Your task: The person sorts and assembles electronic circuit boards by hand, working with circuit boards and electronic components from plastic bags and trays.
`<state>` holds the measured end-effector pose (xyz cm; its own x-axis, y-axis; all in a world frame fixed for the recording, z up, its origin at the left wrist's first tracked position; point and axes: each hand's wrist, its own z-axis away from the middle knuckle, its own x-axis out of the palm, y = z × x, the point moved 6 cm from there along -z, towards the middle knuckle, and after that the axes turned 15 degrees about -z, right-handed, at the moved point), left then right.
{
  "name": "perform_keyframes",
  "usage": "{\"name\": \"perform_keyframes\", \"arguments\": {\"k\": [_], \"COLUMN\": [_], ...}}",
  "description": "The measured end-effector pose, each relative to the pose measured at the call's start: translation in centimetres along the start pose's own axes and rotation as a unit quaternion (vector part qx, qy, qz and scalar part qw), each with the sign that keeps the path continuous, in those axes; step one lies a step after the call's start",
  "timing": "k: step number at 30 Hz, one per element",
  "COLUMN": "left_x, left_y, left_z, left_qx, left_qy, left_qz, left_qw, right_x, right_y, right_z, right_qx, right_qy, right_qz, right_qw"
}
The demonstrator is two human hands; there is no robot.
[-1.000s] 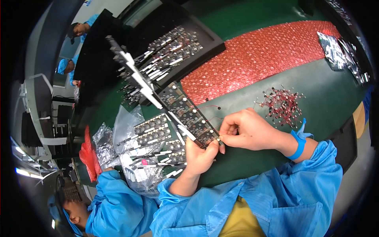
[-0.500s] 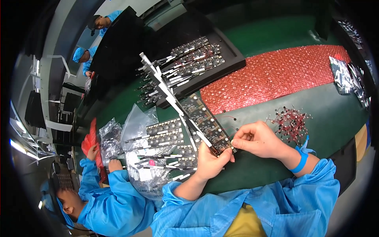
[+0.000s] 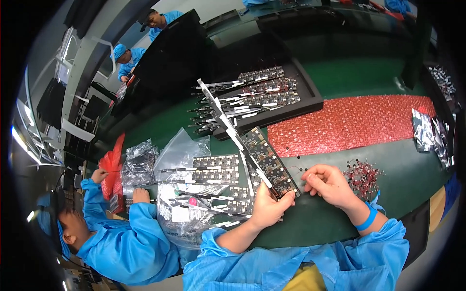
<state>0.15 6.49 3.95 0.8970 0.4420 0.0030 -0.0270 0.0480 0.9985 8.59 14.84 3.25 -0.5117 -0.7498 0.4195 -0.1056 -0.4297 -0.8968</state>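
Observation:
My left hand [image 3: 271, 206] grips the lower end of a dark circuit board panel [image 3: 266, 157], thumb on its face. The panel stands tilted up to the left, with black and white flat cables [image 3: 228, 126] along its left side. Just right of the panel's lower corner is my right hand [image 3: 330, 185], apart from it, its thumb and fingers pinched together. Whatever lies between those fingertips is too small to make out. A thin reddish wire with a small dark end [image 3: 301, 169] shows beside them. Right of that hand sits a tangled pile of red and black wired parts [image 3: 361, 178].
Left of my hands, more board panels [image 3: 216, 167] rest on clear plastic bags [image 3: 179, 213]. A black tray [image 3: 310, 104] holds further boards at the back, beside red bubble wrap [image 3: 349, 121]. Silver bags [image 3: 429, 131] lie far right. A co-worker in blue [image 3: 131, 242] works close at left.
My right hand has drawn off the panel's lower edge to the right, leaving a small gap. My left hand keeps its hold on the panel. The whole view has shifted slightly.

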Motion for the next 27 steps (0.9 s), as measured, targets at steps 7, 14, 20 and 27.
{"name": "perform_keyframes", "arguments": {"k": [7,14,20,27], "left_x": [-0.1,1.2,3.8,3.2], "left_y": [-0.1,-0.8,-2.8,-2.5], "left_z": [0.6,1.4,3.7,1.2], "left_qx": [0.019,-0.006,-0.027,-0.114], "left_qy": [-0.006,-0.110,-0.202,-0.138], "left_qz": [0.008,0.019,-0.028,0.108], "left_qw": [1.000,0.994,0.979,0.978], "right_x": [-1.2,-1.5,-0.3,0.4], "right_y": [-2.1,-3.2,2.9,3.6], "right_z": [1.0,3.7,5.5,6.1], "right_qx": [-0.034,-0.089,0.015,0.027], "right_qy": [0.052,0.056,0.001,-0.032], "right_qz": [0.019,0.144,0.088,0.058], "right_qw": [0.998,0.984,0.996,0.997]}}
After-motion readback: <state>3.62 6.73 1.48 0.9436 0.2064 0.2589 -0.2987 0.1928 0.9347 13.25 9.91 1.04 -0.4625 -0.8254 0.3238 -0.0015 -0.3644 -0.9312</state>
